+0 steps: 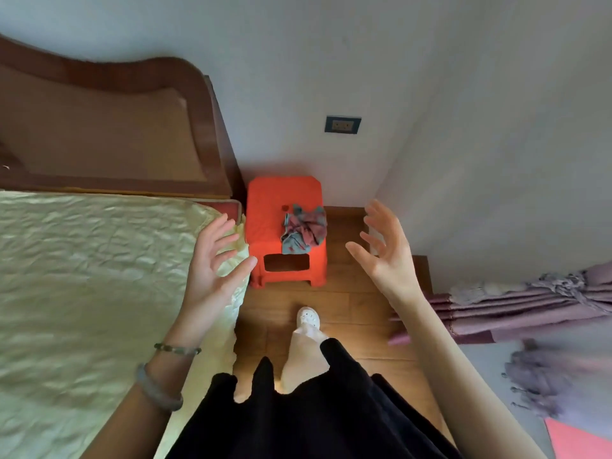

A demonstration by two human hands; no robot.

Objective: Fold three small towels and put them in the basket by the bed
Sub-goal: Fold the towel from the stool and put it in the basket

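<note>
Beside the bed (pixel 82 260), crumpled grey-red towels (pixel 303 233) top an orange stool (pixel 284 197).

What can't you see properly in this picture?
Head view:
- Cloth heap on the red stool: too crumpled to count the towels in it.
- Basket: none shows inside the frame.
- Purple fringed cloth, lower right: blurred, shape unclear.
- Pink flat thing, bottom right corner: cut off by the frame edges.
- Second foot: hidden under the black garment; only one white shoe shows.
</note>
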